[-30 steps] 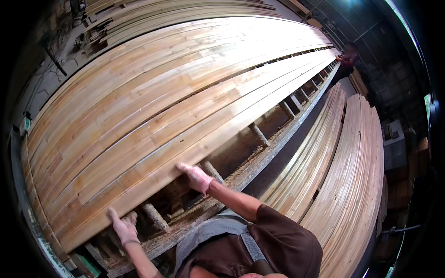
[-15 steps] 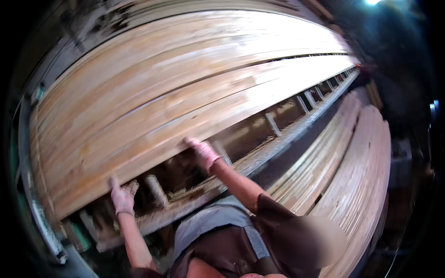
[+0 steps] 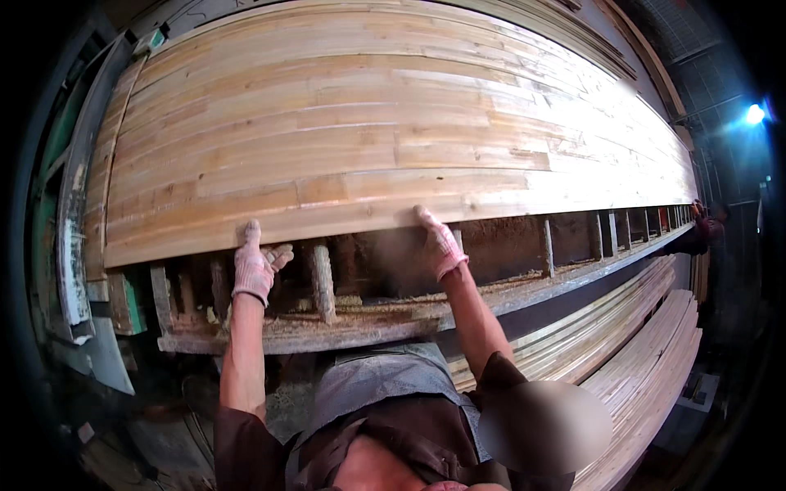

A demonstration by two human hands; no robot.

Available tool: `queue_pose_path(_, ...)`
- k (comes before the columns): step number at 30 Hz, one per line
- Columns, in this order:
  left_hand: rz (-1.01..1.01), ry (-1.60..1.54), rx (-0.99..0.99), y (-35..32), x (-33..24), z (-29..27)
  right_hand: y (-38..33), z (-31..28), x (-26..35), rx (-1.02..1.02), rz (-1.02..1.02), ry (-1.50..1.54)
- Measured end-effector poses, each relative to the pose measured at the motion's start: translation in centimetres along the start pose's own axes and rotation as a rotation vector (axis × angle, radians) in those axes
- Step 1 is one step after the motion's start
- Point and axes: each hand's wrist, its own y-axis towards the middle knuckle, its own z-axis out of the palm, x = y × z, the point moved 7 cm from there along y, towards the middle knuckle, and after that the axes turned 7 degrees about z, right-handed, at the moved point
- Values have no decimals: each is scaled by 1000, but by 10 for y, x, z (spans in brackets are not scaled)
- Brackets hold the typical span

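Wide wooden strips (image 3: 327, 139) lie side by side as one panel on a raised frame (image 3: 385, 329) in front of me. My left hand (image 3: 256, 268), in a pinkish-white knit glove, rests its outstretched fingers against the near edge of the closest strip, its thumb apart to the right. Farther right along the same edge, my right hand (image 3: 443, 247) in a matching glove presses its fingertips on the strip, fingers extended. Neither hand is wrapped round the wood. The undersides of the fingers are partly hidden.
Upright posts (image 3: 323, 282) and sawdust show in the frame below the panel. A stack of long boards (image 3: 643, 352) lies at my right. A metal rail (image 3: 75, 229) borders the left end. Another person's dark sleeve (image 3: 702, 232) is at the far right end.
The view has turned and levelled. Gaps seen between the strips earlier are now closed or much narrower. Both hands have stayed at the near edge.
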Motion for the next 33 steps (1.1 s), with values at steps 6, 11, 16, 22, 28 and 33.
queue_pose_path(6,-23,183,0,-14,-4,-8,-22,-1,10,-205,-237,-340)
queue_pose_path(11,181,-218,-81,-39,7,0,-22,-14,-11,-141,-239,-113)
queue_pose_path(16,163,-538,-157,-63,35,-7,-37,-41,-32,-63,-184,-132)
queue_pose_path(22,239,-710,-216,-82,58,-17,-108,-25,-33,40,-49,-1018)
queue_pose_path(28,305,-741,-291,-102,55,-4,-156,80,51,-117,-1038,-2286)
queue_pose_path(33,346,-934,-270,-92,74,-23,-81,67,49,250,-254,-2512)
